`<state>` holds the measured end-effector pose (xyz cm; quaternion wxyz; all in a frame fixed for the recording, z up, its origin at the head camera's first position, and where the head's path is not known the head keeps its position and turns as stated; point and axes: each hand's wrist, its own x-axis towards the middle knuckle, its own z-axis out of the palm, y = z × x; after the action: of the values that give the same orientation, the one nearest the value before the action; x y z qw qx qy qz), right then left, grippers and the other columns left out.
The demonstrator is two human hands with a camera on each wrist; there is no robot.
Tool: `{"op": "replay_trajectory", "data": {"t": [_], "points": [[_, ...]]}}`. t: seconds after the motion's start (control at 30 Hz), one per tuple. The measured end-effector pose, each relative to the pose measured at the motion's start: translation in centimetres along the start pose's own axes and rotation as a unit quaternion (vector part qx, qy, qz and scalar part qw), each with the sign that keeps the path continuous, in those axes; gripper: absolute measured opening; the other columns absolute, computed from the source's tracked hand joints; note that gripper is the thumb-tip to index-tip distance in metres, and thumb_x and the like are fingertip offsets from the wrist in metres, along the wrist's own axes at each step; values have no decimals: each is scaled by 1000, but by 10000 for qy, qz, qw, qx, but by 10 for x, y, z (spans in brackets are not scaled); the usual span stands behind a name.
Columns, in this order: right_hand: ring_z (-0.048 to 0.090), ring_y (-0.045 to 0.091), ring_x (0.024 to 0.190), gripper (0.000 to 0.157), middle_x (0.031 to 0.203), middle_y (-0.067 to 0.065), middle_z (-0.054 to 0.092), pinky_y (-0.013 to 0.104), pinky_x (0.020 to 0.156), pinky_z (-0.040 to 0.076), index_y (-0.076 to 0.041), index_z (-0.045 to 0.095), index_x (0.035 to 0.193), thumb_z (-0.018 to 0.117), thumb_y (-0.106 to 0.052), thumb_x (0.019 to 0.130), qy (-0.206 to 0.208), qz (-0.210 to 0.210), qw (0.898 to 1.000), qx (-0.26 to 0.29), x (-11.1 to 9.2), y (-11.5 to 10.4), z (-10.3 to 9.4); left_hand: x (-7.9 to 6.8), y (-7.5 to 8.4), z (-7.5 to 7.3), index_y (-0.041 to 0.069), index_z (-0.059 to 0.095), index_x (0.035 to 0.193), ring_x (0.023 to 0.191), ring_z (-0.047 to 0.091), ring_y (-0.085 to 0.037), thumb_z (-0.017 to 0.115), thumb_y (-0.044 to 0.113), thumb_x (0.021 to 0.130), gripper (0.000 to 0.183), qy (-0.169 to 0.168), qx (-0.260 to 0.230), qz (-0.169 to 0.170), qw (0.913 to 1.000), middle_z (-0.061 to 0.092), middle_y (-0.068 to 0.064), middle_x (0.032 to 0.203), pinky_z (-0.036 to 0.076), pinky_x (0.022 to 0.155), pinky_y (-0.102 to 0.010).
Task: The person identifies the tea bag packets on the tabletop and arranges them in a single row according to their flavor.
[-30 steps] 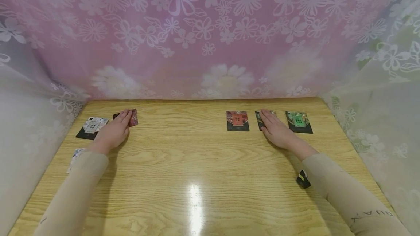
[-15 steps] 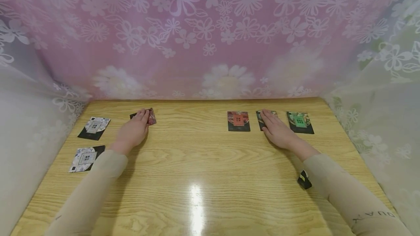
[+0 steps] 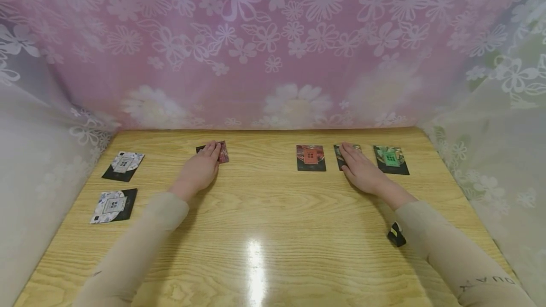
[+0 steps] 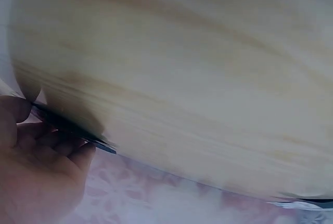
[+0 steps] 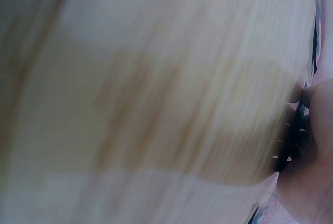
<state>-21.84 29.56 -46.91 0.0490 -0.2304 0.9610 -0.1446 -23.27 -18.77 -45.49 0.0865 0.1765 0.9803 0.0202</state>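
In the head view my left hand (image 3: pixel 198 170) lies palm down with straight fingers over a dark red and black sachet (image 3: pixel 223 152) at the far side of the table. The left wrist view shows that sachet edge-on as a dark strip (image 4: pixel 73 128) beneath the fingers. My right hand (image 3: pixel 359 168) rests flat on another sachet (image 3: pixel 338 155), dark with a little green, which it mostly covers. To its left lies a red-labelled sachet (image 3: pixel 311 158); to its right, a green-labelled sachet (image 3: pixel 391 158).
Two blue-and-white sachets with black ends lie at the left, an upper one (image 3: pixel 123 166) and a lower one (image 3: pixel 113 205). A small black object (image 3: pixel 396 234) sits beside the right sleeve. Floral curtains (image 3: pixel 273 60) enclose the wooden table (image 3: pixel 273 231) at its back and sides.
My left hand has slid the dark red sachet to the right along the table's far side, uncovering the lower blue-and-white sachet. The right hand has stayed in place.
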Motion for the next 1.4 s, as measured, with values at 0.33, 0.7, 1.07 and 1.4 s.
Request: {"op": "replay_trajectory", "data": {"t": [0.33, 0.7, 1.07, 1.4], "points": [[14, 51, 162, 62, 173, 34, 14, 66, 133, 14, 13, 19, 165, 41, -16, 115, -228, 184, 9995, -90, 1, -6, -4, 19, 35, 0, -2, 22, 168, 164, 24, -35, 42, 24, 116, 61, -108, 25, 143, 9998, 23, -22, 175, 28, 134, -47], [13, 51, 162, 63, 174, 33, 13, 66, 133, 14, 12, 17, 165, 41, -18, 115, -283, 212, 9993, -110, 2, -4, -3, 38, 80, -2, 0, 20, 169, 166, 21, -31, 35, 24, 117, 59, -209, 104, 510, 9984, 21, -19, 176, 24, 136, -43], [13, 50, 162, 62, 174, 33, 14, 65, 133, 15, 12, 18, 165, 41, -17, 115, -211, 160, 9996, -86, 1, -4, -4, 45, 100, -3, 4, 23, 169, 165, 24, -29, 38, 31, 117, 61, -80, 371, 716, 9967, 25, -16, 176, 26, 136, -42], [14, 51, 162, 63, 173, 34, 14, 67, 132, 15, 11, 18, 165, 42, -18, 115, -173, 133, 9998, 1, 1, 0, -1, 51, 68, -6, 8, 18, 171, 166, 18, -32, 37, 19, 115, 61, 34, 438, 1139, 9925, 17, -15, 179, 20, 137, -45]]}}
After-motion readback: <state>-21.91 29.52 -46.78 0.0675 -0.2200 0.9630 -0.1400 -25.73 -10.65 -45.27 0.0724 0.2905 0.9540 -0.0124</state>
